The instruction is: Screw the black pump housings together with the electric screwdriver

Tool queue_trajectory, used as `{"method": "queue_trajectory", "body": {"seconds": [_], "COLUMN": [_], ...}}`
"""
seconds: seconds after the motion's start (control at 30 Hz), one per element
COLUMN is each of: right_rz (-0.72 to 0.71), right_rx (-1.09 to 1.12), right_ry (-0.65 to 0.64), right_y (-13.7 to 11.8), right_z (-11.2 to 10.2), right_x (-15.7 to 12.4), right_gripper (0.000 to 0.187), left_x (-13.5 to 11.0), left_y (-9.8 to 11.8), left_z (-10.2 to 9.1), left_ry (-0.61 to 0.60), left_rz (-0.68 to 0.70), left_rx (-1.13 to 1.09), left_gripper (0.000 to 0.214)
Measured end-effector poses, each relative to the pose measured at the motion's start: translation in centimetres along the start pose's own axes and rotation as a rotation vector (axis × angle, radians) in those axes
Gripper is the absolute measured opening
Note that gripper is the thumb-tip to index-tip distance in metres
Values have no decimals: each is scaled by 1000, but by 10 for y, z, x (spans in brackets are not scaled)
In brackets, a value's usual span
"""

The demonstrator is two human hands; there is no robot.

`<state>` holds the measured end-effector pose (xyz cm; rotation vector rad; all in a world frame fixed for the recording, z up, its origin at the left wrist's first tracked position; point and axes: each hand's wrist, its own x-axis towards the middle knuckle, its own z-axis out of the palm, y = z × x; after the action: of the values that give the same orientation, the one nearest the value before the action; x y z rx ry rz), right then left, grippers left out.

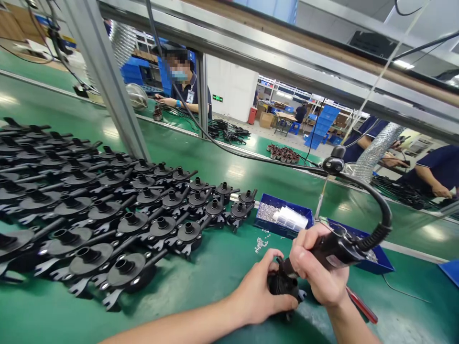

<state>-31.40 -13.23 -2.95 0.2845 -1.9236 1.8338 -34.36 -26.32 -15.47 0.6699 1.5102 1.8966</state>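
Observation:
My left hand (pixel 261 291) is wrapped round a round black plastic part (pixel 283 286) at the lower middle of the green bench. In my right hand (pixel 319 267) is a black electric screwdriver (pixel 339 251) with a cable at its back, tilted, its front end at the black part. The contact point is partly hidden by my fingers. Small shiny nuts or washers (pixel 261 242) lie loose just beyond my hands. A blue bin (pixel 263 223) behind them holds small metal pieces and a white packet (pixel 292 219).
Rows of similar black assemblies (pixel 131 222) cover the bench's left side. A second blue bin (pixel 383 265) and a red-handled tool (pixel 362 306) lie on the right. A metal post (pixel 107 81) and hanging cable (pixel 222 145) cross the view. Co-workers (pixel 190 91) sit across the bench.

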Motion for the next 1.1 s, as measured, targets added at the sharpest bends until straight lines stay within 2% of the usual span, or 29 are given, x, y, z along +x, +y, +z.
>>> {"method": "queue_trajectory", "body": {"seconds": [0.1,0.27,0.37,0.53,0.73,0.87,0.97,1.1], "right_rz": [2,-31,-53,-81,121,85,1,8], "right_rx": [46,-8,15,167,272,194,101,49], "right_ry": [79,189,159,25,-58,-107,-68,31], "right_y": [-1,-2,-6,-24,-29,-18,-12,-12], "right_z": [6,10,1,-13,0,6,7,11], "right_x": [5,9,5,-10,-22,-24,-26,-29], "right_gripper": [20,17,14,13,16,17,19,20], "left_x": [0,0,-1,-2,-3,-3,-2,-1], "left_y": [-1,4,8,5,6,10,11,9], "left_z": [-1,-2,-4,-7,-3,-1,-1,-2], "left_ry": [-7,-22,-44,-59,-57,-58,-59,-55], "left_rz": [-2,41,82,70,52,103,109,115], "left_rx": [23,105,191,307,275,228,199,180], "left_gripper": [81,73,75,101,98,93,95,99]}}
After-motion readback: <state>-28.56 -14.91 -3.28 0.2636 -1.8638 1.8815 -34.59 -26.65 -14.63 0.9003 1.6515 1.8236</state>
